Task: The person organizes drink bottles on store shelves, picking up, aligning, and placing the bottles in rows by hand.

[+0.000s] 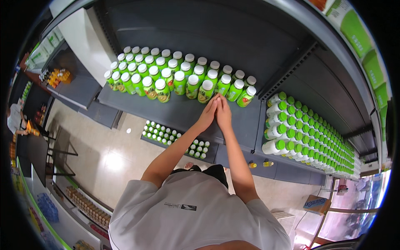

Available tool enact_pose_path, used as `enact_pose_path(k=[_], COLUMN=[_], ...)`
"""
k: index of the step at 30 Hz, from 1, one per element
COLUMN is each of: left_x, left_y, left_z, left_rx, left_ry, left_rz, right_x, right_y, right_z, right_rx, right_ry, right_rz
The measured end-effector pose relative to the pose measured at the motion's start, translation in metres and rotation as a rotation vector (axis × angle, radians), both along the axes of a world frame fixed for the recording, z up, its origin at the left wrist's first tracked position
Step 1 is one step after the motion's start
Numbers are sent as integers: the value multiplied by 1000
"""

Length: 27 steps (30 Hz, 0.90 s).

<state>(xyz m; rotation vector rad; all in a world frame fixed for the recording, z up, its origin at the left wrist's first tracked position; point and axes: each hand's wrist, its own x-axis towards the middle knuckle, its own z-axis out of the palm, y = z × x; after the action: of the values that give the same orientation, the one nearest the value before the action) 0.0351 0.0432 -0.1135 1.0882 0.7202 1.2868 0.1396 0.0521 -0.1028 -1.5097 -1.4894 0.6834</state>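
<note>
My left hand (207, 115) and my right hand (223, 114) meet palm to palm above the front of a dark grey shelf (150, 107). Their fingers lie together and point at the front row of green bottles with white caps. Nothing shows between the palms, though their inner faces are hidden. The fingertips overlap the lower part of one green bottle (223, 83); whether they touch it I cannot tell. A bottle with a fruit picture (204, 93) stands just left of them, and another green bottle (235, 91) just right. The bottles stand upright in several rows.
White bottles with green caps (289, 132) fill the shelf on the right. Below, smaller white-capped bottles (162, 131) stand on a low shelf, and yellow bottles (268, 164) lie nearby. A person (15, 118) is at far left. A cardboard box (317, 204) sits at lower right.
</note>
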Motion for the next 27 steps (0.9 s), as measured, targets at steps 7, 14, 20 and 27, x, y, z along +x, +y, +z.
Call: enact_pose_path(k=[7,14,20,27], left_x=[-10,-81,-180,-231], left_y=[-23,-49,-28,-6], left_z=[12,7,5,13], left_rx=[-115,-112,-29,200], left_ry=[-88,-113,203,660], left_rz=[-149,183,1087,1202], right_x=[16,10,-5,-117], right_y=[13,1,-26,-30], right_z=[23,27,5,6], right_rx=[-316,-312,18,69], right_ry=[553,498,562,355], right_rz=[169,139,94,510])
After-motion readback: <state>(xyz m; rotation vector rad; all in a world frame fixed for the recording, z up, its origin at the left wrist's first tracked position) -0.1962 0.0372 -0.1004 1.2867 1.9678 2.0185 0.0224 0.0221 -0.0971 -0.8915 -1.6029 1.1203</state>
